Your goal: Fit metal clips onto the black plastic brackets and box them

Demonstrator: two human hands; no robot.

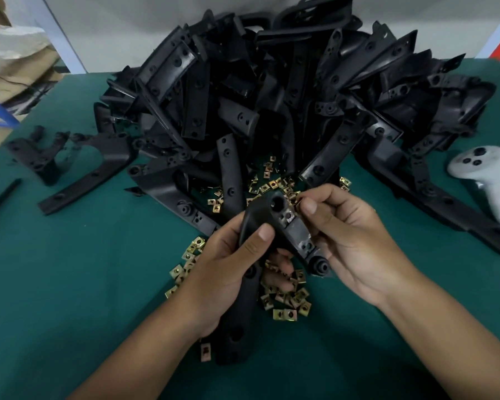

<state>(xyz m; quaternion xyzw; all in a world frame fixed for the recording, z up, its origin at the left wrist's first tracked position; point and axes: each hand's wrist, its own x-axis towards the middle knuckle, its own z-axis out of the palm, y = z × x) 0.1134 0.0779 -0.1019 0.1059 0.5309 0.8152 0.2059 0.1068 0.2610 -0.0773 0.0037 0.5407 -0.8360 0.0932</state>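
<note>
Above the green table (70, 269), the left hand (228, 272) grips the bracket (274, 226) while the right hand (347, 241) pinches a clip (296, 202), which may slip off crooked.

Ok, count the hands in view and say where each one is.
2. The left hand grips the black bracket at the middle of the table. The right hand pinches a metal clip at the bracket's upper end. None seem hidden.

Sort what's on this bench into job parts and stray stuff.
Job: held bracket, gripped by left hand; right hand pinching a clip; loose clips; bracket pile.
Stray: white controller; cardboard; blue tube.
</note>
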